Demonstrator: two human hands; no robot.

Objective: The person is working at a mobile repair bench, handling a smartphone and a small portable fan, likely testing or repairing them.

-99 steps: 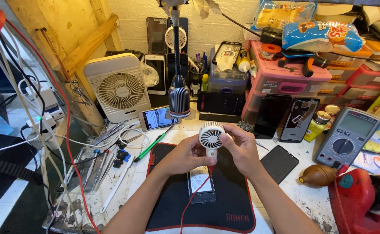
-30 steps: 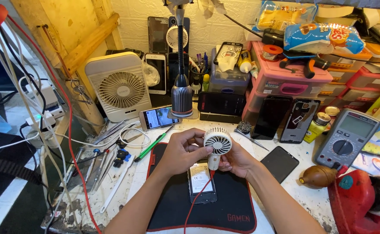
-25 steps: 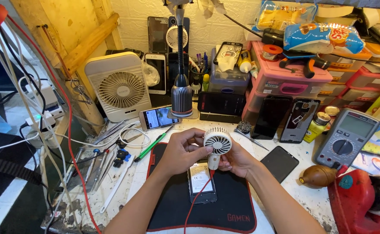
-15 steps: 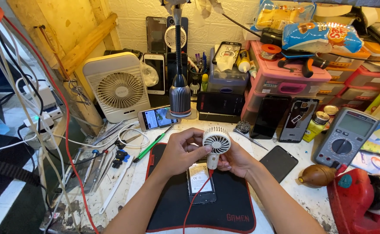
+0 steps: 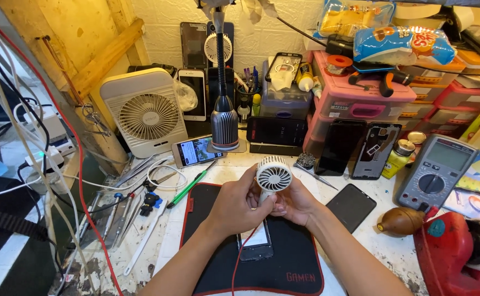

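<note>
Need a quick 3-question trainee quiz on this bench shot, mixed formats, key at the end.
1. True or false: both hands hold the small white handheld fan.
2. What lies on the black mat under the hands? A) a phone B) a multimeter C) pliers
3. Fill in: the white desk fan stands to the ____ of the silver lamp base.

Key: 1 true: left hand and right hand both grip it. 2 A, the phone. 3 left.

wall [image 5: 157,16]: white painted brick | bench [image 5: 385,246]: worn, stained | light: bright
</note>
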